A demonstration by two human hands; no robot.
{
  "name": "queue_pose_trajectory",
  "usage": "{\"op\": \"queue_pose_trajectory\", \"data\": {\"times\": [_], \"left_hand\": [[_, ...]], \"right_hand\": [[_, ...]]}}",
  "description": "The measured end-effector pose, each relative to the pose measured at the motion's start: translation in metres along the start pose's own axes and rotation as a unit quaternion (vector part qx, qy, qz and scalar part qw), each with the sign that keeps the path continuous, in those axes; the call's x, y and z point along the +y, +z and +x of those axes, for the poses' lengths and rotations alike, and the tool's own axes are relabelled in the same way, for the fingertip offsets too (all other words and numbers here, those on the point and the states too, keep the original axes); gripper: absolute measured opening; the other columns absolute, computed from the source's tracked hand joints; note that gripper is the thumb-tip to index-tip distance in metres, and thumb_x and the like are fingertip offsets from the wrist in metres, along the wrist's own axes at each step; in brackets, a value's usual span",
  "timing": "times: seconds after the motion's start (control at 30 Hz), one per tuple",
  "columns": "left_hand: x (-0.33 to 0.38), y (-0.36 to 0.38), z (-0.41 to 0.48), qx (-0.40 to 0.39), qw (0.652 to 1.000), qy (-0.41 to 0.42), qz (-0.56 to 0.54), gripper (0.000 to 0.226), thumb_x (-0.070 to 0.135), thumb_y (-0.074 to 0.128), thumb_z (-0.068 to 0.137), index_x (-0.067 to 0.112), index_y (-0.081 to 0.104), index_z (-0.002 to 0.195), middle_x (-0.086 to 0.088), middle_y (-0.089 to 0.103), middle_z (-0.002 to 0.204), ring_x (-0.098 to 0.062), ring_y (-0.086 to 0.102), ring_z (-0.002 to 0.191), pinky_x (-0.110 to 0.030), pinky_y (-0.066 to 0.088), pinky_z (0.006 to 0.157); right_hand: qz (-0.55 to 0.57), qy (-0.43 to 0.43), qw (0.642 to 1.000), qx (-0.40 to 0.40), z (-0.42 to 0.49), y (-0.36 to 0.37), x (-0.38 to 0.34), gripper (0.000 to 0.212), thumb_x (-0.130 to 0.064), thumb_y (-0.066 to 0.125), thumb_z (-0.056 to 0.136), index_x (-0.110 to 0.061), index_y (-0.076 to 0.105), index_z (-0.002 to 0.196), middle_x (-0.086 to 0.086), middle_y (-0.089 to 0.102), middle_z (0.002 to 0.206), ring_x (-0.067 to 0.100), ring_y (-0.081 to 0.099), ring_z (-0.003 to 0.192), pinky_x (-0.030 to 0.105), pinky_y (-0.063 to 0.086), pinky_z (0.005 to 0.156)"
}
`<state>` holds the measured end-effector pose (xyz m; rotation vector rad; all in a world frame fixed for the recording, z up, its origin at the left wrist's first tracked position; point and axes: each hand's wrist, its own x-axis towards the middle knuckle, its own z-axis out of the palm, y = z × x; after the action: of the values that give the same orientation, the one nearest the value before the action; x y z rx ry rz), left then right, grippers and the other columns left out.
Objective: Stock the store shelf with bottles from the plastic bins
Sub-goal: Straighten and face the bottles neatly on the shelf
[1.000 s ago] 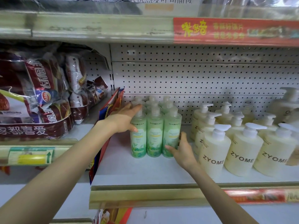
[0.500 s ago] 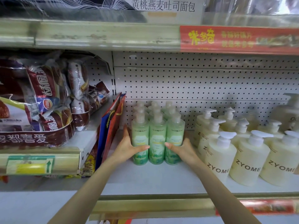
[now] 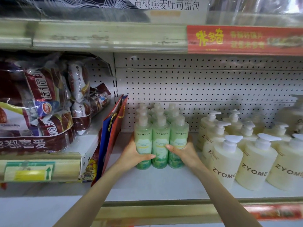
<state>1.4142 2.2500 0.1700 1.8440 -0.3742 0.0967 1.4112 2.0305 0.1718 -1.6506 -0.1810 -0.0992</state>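
Note:
Several green bottles [image 3: 161, 140] stand in three close rows on the white shelf [image 3: 147, 185], against the pegboard back. My left hand [image 3: 133, 153] wraps the left side of the front row, thumb across the leftmost bottle's label. My right hand [image 3: 183, 151] cups the right side of the row, thumb lying across the front of the rightmost bottle. Both hands squeeze the group between them. No plastic bin is in view.
Cream pump bottles [image 3: 255, 161] marked ZYOME fill the shelf to the right, close to my right wrist. A blue and red paper bag [image 3: 111, 138] leans at the left of the green bottles. Packaged bread bags [image 3: 42, 102] crowd the neighbouring left shelf. Another shelf edge [image 3: 106, 36] runs overhead.
My left hand came down from the bottle tops to the lower left side of the group. My right hand slid round the right side. The view moved closer.

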Motion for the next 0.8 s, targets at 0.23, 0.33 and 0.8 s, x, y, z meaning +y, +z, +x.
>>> {"op": "queue_pose_trajectory", "data": {"times": [0.23,0.33,0.8], "left_hand": [[0.0,-0.002,0.0,-0.015,1.0,-0.009,0.012,0.086,0.034,0.091,0.055,0.016,0.048,0.128,0.001,0.065,0.12,-0.016,0.061,0.113,-0.046,0.049,0.095],[-0.001,-0.003,0.0,-0.004,1.0,-0.018,0.021,0.086,0.04,0.091,0.052,0.022,0.05,0.126,0.004,0.067,0.118,-0.013,0.062,0.111,-0.046,0.049,0.095],[-0.001,0.024,-0.017,0.108,0.984,-0.034,0.135,0.063,0.011,0.081,0.07,0.014,0.03,0.107,0.0,0.053,0.116,-0.012,0.053,0.101,-0.023,0.043,0.078]], "right_hand": [[-0.02,0.012,1.0,0.008,0.001,0.001,-0.001,0.074,-0.033,0.083,0.059,-0.003,0.057,0.122,0.001,0.07,0.105,0.0,0.068,0.088,0.01,0.05,0.064],[-0.013,0.011,1.0,0.014,0.003,0.003,0.006,0.064,-0.02,0.082,0.069,-0.002,0.055,0.123,0.002,0.069,0.107,0.0,0.068,0.089,0.009,0.05,0.065],[-0.039,0.03,0.998,0.031,-0.014,0.012,0.02,0.082,0.005,0.078,0.07,-0.009,0.022,0.129,-0.011,0.051,0.106,0.006,0.055,0.1,0.012,0.051,0.055]]}}
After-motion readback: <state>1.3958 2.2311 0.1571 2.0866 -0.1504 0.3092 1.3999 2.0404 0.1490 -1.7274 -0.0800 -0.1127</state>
